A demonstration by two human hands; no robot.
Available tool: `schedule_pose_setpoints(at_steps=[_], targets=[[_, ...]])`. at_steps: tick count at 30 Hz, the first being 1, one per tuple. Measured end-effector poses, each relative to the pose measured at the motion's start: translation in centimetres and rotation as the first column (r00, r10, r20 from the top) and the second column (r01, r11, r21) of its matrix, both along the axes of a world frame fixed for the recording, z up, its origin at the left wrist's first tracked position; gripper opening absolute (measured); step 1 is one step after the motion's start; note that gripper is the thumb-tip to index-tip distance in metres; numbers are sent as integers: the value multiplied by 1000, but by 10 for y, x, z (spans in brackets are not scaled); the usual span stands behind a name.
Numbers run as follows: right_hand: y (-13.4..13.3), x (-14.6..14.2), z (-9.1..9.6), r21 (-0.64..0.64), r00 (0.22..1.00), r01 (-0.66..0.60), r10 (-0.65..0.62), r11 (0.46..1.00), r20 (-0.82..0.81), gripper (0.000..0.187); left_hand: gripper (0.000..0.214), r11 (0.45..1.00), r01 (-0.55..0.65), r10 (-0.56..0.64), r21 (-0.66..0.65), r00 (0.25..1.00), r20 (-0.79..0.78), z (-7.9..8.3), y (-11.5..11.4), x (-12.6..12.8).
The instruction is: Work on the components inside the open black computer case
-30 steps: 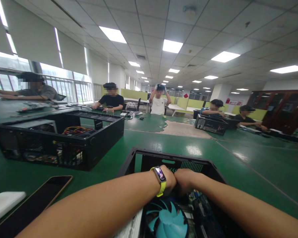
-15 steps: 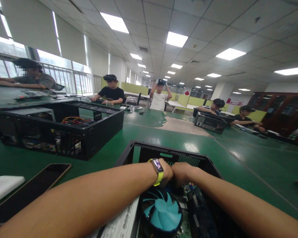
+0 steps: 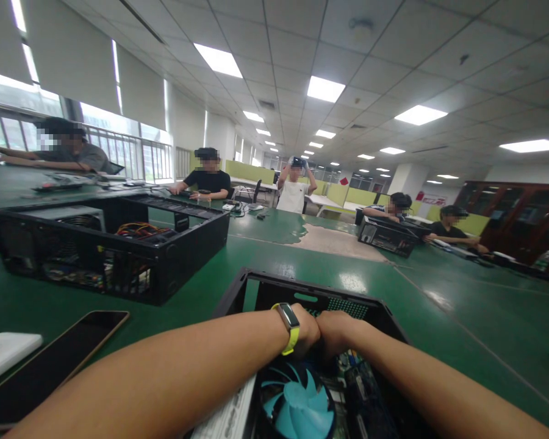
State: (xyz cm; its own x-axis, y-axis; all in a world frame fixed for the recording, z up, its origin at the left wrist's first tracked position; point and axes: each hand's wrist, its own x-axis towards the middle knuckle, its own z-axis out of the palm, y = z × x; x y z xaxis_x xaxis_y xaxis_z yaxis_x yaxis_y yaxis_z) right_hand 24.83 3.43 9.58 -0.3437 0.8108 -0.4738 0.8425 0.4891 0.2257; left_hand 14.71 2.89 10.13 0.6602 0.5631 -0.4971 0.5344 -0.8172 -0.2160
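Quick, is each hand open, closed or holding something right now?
Left hand: at the open computer case, fingers mostly hidden; grip cannot be told.
Right hand: close beside it, fingertips hidden; grip cannot be told either.

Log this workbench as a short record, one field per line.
Left hand: over the open black computer case, fingertips hidden
Right hand: close beside the left; anything held is out of sight
Left wrist: band with yellow strap
Inside case, nearer the camera: turquoise fan
Table surface: green
Left side: dark phone, white item, second open case beyond
Across table: person in white shirt, arms raised
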Motion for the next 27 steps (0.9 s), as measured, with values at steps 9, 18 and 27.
schedule_pose_setpoints(at_steps=[9, 18, 27], targets=[[0, 1, -4, -1, 1000, -3, 3, 1000, 9, 61, 40, 999, -34, 34, 5, 999, 9, 2, -5, 3], [-1, 0, -5, 16, 1000, -10, 10, 1000, 3, 63, 51, 995, -99, 99, 5, 994, -35, 3, -6, 5], [-6, -2, 1, -13, 999, -50, 50, 999, -10, 61, 49, 998, -59, 59, -15, 998, -29, 11, -8, -1]])
